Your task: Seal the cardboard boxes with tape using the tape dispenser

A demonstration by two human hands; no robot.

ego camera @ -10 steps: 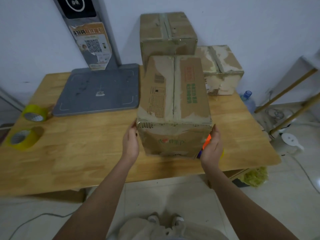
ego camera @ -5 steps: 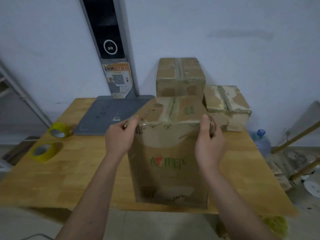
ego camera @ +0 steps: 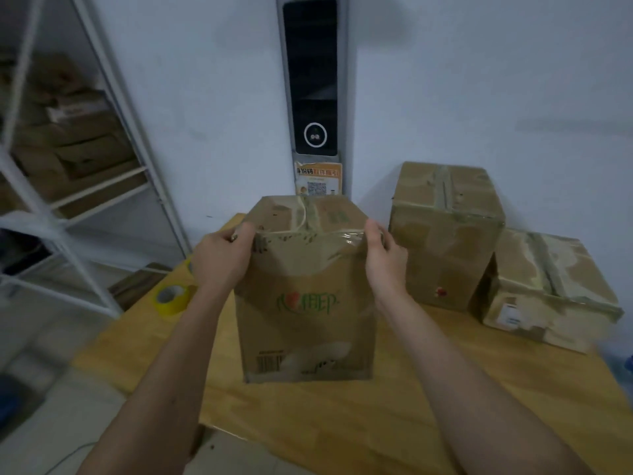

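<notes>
Cardboard box (ego camera: 305,296) with the green and red print stands upright near the front of the wooden counter (ego camera: 394,416), its near face turned to the camera and a strip of tape already running along its top seam. The left hand (ego camera: 222,258) grips the upper left corner with fingers curled over the edge, and the right hand (ego camera: 385,255) grips the upper right corner the same way, thumb on the near face. Whether the box's base rests on the counter or hangs just above it I cannot tell.

Two other taped boxes (ego camera: 445,234) sit to the right against the wall, touching each other, and a yellow tape roll (ego camera: 171,299) lies at the left edge of the counter. No tape dispenser shows anywhere in view.

The step in hand looks like moving or turning this box by its top corners. To do it well, both hands should keep an even hold so the box does not tip, and pressure belongs on the stiff corners rather than on the taped seam, which could peel or wrinkle. It should end up square and flat, clear of its neighbours, with any unsealed seam facing up.
</notes>
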